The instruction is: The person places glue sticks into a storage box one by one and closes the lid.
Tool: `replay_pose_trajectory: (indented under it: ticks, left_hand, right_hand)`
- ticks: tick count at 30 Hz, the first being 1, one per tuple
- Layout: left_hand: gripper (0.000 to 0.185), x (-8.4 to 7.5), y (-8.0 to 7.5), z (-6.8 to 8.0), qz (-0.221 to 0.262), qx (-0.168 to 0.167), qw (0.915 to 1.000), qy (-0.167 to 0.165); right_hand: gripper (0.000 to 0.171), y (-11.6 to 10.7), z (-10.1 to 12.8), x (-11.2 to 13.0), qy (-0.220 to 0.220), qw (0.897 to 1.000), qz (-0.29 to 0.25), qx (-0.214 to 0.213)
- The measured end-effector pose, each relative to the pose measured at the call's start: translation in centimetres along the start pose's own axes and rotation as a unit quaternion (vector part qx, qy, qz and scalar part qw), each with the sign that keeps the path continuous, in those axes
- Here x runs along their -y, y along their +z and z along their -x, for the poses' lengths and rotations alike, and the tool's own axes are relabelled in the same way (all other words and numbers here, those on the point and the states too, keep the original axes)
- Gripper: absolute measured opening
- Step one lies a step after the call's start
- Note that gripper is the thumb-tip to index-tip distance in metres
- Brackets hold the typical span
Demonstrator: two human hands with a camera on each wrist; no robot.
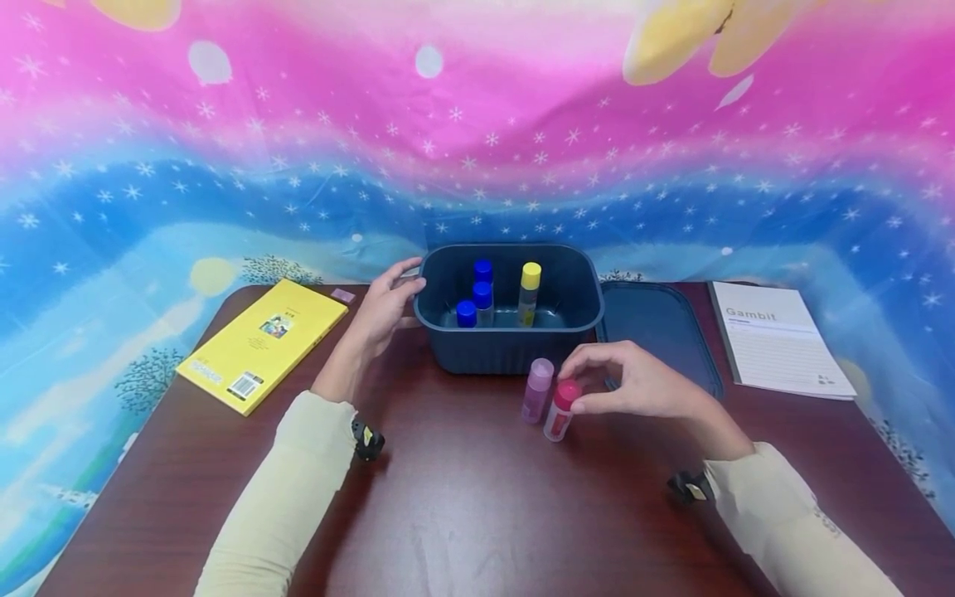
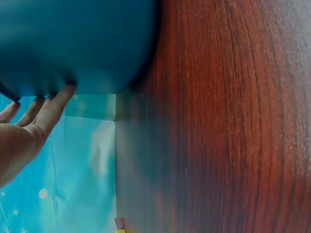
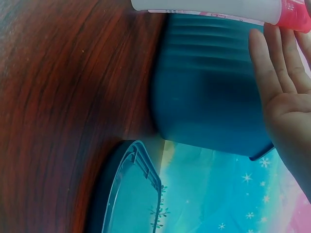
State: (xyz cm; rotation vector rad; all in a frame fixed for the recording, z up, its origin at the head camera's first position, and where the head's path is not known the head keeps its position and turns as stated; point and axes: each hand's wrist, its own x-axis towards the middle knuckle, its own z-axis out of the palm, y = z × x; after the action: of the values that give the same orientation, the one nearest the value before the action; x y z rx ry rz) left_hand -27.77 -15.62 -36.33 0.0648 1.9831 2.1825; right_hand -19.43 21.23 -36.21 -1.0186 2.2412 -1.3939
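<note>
Head view, with both wrist views. The right hand [image 1: 642, 385] pinches the cap of a small clear bottle with a pink-red screw cap [image 1: 559, 411], thumb and fingertips curled round the cap from above and from the right; in the right wrist view the same bottle [image 3: 209, 7] crosses the top of the frame, while the other fingers [image 3: 272, 63] lie fairly straight beside it. The bottle stands on the dark red-brown wooden table [image 1: 477, 506], just near of the dark blue ribbed plastic tub [image 1: 515, 352], its long axis close to upright and tilted slightly, cap toward the far right. The tub's open mouth thus lies directly far of the held bottle and above its cap. Just to the left, close to or touching it, stands a pale purple bottle with a lilac cap [image 1: 536, 390]. Inside the tub stand three blue-capped bottles [image 1: 482, 294] and one yellow-capped bottle [image 1: 529, 292]. The left hand [image 1: 384, 311], fingers relaxed and gently spread, rests against the tub's left wall, as the left wrist view confirms [image 2: 46, 114]; the right hand is much the nearer to both bottles on the table. A matching dark blue lid [image 1: 660, 327] lies flat to the tub's right, a grey-white booklet [image 1: 776, 340] further right, and a yellow paperback book [image 1: 261, 344] at far left.
</note>
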Motion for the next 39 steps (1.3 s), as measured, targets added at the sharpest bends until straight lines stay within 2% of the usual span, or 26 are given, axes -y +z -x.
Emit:
replay_pose_trajectory:
  ticks: [7,12,18,25,28,33,39]
  left_hand:
    - [0.048,0.0,0.1,0.1,0.006,-0.005,1.0,-0.001]
    - [0.051,0.1,0.1,0.2,-0.006,0.001,1.0,-0.005]
    - [0.051,0.1,0.1,0.1,0.0,0.003,1.0,-0.003]
    - [0.052,0.1,0.1,0.1,0.009,0.004,0.9999,-0.004]
    - [0.053,0.1,0.1,0.2,0.006,0.005,0.9999,-0.008]
    - [0.053,0.2,0.0,0.1,0.001,0.007,1.0,-0.007]
    - [0.054,0.3,-0.1,-0.1,-0.003,0.006,0.9999,-0.008]
  right_hand:
    - [0.033,0.0,0.0,0.0,0.003,1.0,-0.004,-0.001]
    - [0.032,-0.4,0.3,-0.1,-0.005,1.0,0.008,-0.022]
    - [0.032,-1.7,0.6,0.7,-0.022,0.997,0.029,-0.075]
    - [0.036,-3.3,0.4,2.2,-0.054,0.986,0.049,-0.151]
    - [0.036,-3.9,0.3,2.8,-0.079,0.98,0.025,-0.178]
    - [0.037,-4.5,-0.1,3.4,-0.128,0.969,-0.045,-0.206]
    - [0.035,-4.6,-0.5,3.7,-0.146,0.952,-0.086,-0.256]
